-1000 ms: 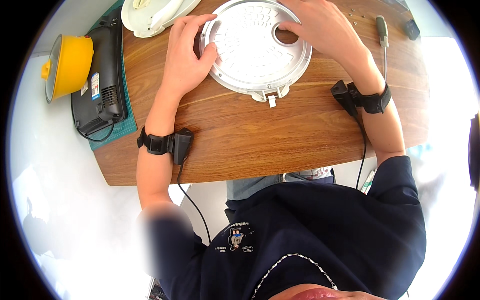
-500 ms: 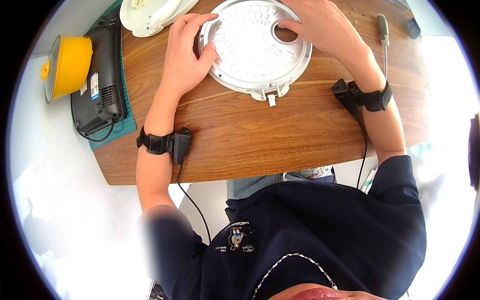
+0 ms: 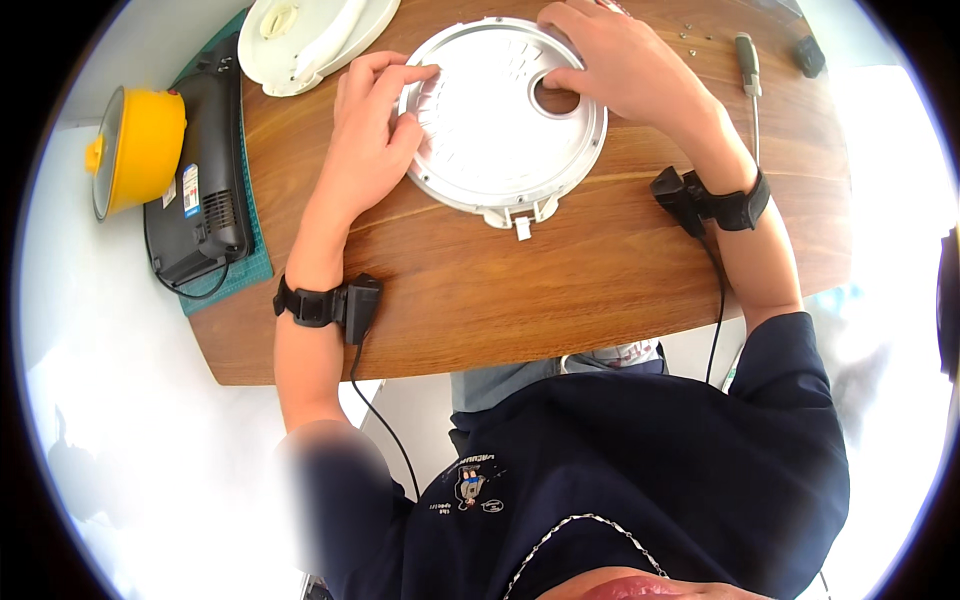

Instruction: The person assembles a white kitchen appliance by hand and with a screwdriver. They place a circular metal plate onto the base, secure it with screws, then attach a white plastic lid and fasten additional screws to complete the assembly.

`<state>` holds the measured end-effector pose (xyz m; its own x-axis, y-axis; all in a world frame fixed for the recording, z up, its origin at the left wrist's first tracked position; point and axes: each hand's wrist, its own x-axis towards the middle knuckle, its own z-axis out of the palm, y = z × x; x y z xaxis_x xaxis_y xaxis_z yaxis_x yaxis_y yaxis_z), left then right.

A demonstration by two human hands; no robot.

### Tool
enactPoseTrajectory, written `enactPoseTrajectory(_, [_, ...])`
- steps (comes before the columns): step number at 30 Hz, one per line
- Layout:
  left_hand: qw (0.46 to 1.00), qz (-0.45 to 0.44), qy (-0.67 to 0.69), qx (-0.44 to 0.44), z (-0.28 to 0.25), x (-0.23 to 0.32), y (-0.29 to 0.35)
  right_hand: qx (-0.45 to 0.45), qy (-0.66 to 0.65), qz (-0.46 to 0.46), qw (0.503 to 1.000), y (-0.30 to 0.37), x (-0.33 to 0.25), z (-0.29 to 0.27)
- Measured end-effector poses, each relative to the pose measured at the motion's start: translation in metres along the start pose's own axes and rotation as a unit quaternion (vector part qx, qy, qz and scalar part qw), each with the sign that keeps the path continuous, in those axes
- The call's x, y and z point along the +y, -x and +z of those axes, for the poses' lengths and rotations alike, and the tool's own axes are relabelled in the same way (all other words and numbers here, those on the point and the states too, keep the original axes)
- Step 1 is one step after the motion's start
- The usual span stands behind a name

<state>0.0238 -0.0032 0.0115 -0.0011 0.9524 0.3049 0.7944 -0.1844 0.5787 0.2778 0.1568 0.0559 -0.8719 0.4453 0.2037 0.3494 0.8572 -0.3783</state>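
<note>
A round silver metal lid plate (image 3: 480,130) lies on the wooden table (image 3: 480,290), with a round hole near its right side. On its near rim sits a small pale latch (image 3: 522,226). My left hand (image 3: 368,135) grips the left rim, index finger laid on top and thumb bent against the edge. At the far right rim is my right hand (image 3: 635,70). Its thumb reaches to the edge of the hole while the other fingers curl over the outer rim, their tips partly hidden.
A white plastic cover (image 3: 350,45) lies at the far left. Beside it are a black appliance (image 3: 205,215) on a green mat (image 3: 255,262) and a yellow pot (image 3: 145,145). To the right lie a screwdriver (image 3: 748,65), small screws (image 3: 690,50) and a black block (image 3: 808,57).
The view has shifted slightly, so most of the table sits lower in the picture. More of the plate's far edge shows. Both hands stay on the plate.
</note>
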Motion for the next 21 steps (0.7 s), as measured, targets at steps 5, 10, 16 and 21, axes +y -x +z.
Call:
enactPoseTrajectory(5, [1.0,-0.003,0.007,-0.016,-0.004,0.005,0.0,0.006,0.028,0.017,0.999,0.008,0.0,0.008])
enactPoseTrajectory(10, [1.0,0.009,-0.019,-0.018,-0.004,0.016,-0.006,0.033,0.041,0.044,0.998,0.015,0.008,0.019])
enactPoseTrajectory(16, [0.999,-0.034,-0.012,-0.026,-0.008,0.019,-0.002,0.023,0.033,0.076,0.996,0.016,-0.006,0.003])
enactPoseTrajectory(21, [0.999,-0.027,0.006,-0.024,-0.009,0.019,-0.003,0.117,0.043,0.014,0.992,0.017,0.02,-0.026])
